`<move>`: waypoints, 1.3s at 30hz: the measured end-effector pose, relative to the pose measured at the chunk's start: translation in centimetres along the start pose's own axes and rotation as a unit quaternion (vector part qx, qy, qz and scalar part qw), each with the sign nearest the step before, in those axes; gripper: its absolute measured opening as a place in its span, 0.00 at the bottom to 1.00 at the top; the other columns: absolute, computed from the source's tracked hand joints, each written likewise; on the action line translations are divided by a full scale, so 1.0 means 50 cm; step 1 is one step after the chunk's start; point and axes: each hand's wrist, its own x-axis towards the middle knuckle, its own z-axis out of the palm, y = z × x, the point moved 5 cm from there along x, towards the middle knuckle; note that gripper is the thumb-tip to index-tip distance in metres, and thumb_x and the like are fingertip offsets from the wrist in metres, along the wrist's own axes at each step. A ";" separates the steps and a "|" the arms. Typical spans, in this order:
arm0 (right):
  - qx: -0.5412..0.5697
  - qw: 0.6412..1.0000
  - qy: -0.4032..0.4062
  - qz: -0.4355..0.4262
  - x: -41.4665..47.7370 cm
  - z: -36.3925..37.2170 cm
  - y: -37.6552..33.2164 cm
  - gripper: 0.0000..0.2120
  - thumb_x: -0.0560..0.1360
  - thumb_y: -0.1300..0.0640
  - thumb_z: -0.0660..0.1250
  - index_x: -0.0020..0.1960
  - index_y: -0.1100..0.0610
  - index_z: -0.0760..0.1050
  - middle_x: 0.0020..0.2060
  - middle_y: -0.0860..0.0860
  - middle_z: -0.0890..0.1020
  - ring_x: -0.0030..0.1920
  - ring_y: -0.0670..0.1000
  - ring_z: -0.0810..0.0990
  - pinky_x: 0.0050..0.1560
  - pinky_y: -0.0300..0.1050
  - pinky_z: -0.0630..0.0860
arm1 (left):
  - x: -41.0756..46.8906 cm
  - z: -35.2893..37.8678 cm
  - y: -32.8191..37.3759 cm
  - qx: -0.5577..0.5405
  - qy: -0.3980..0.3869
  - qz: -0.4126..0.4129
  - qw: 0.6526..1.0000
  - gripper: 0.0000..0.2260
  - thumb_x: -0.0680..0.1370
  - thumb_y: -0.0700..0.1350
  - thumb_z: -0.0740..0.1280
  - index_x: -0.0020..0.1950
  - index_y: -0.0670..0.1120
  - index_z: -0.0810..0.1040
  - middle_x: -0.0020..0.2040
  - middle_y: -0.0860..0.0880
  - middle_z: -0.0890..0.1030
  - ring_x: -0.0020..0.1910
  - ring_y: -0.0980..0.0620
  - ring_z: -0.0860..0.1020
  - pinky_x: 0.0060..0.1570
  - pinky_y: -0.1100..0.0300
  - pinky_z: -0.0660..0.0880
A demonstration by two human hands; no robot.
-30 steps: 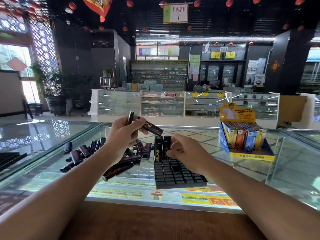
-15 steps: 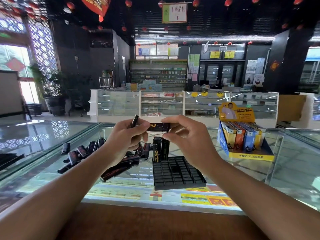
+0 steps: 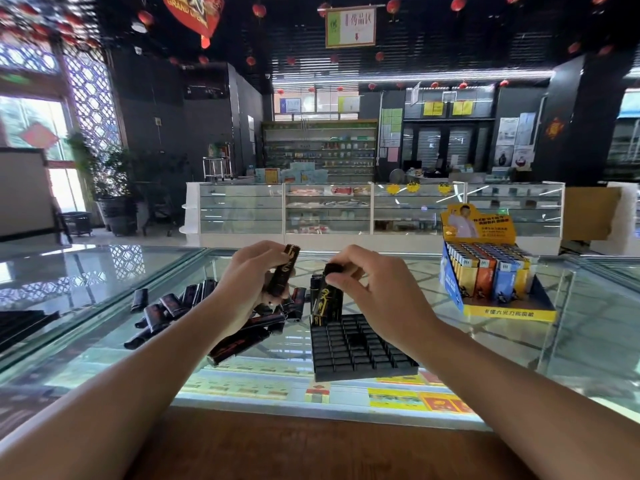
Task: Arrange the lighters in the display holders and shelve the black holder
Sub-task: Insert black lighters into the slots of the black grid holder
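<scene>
A black gridded holder (image 3: pixel 360 348) lies on the glass counter (image 3: pixel 571 341), with a few black lighters upright in its far left slots. My right hand (image 3: pixel 374 292) pinches the top of a black lighter (image 3: pixel 327 299) with gold writing, upright over those slots. My left hand (image 3: pixel 252 285) grips another black lighter (image 3: pixel 284 271), tilted upright, just left of the holder. A pile of loose black lighters (image 3: pixel 180 306) lies on the glass to the left, partly hidden by my left forearm.
A yellow and blue display box (image 3: pixel 485 271) full of coloured lighters stands at the right. A wooden ledge (image 3: pixel 311 445) runs along the near edge of the counter. A dark tray (image 3: pixel 20 323) lies at far left.
My right hand took one lighter from my left hand and brought it down, upright, to the holder's far left slots. My left hand keeps the other lighter.
</scene>
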 end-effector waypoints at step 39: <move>0.124 0.985 0.096 -0.068 -0.006 -0.025 -0.060 0.12 0.78 0.52 0.75 0.58 0.58 0.83 0.45 0.44 0.84 0.41 0.47 0.84 0.41 0.48 0.83 | -0.024 0.020 0.037 -0.048 -0.106 0.017 0.993 0.09 0.73 0.44 0.74 0.45 0.43 0.77 0.37 0.43 0.83 0.31 0.51 0.76 0.28 0.63 0.76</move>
